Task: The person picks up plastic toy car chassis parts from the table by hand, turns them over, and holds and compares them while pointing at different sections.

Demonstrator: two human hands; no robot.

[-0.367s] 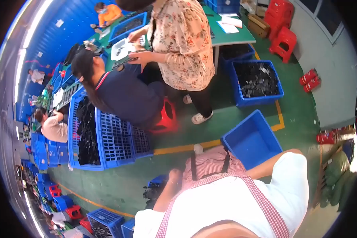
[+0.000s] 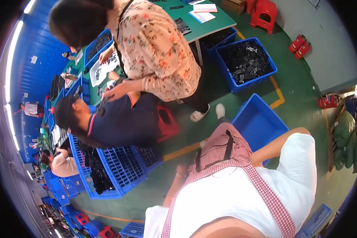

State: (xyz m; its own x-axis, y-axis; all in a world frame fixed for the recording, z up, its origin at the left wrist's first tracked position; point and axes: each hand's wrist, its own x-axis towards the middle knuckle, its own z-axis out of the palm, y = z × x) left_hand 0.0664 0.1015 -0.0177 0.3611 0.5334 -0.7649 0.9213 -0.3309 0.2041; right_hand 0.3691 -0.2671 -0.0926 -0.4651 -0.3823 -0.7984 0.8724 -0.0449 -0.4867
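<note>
Head view: wearer looks down own torso, white shirt under red-checked apron (image 2: 226,150). Left hand (image 2: 181,170) hangs low at left edge of the apron, fingers curled, touching the apron cloth; cannot tell if it pinches anything. Right hand hidden behind the apron at the hip, right forearm bent toward it, state cannot be told. Empty blue bin (image 2: 261,119) sits on green floor just beyond the right arm. Blue slatted crate (image 2: 121,168) lies ahead-left of left hand, dark parts inside. Two other people work further ahead at a green table (image 2: 210,25)
</note>
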